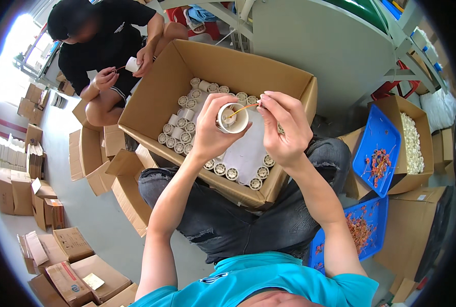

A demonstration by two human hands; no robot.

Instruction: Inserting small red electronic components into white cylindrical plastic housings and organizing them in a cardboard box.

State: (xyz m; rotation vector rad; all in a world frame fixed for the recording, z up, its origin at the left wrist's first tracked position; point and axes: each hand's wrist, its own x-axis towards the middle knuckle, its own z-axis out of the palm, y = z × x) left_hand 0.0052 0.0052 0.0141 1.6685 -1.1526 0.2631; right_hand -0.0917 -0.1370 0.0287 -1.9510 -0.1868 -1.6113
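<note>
My left hand is wrapped round a white plastic cup-shaped housing, its open end facing up toward me. Thin red and yellow wires run out of the housing to my right hand. The fingertips of that hand pinch the wire end; a small dark part shows there, too small to name. Both hands are above a large open cardboard box. Inside it, many similar white round housings stand or lie along the sides on a pale sheet.
At the upper left a co-worker holds a similar white housing and wire. To my right are blue trays with orange-red wire pieces, and a carton of small white parts. Cardboard boxes crowd the left floor.
</note>
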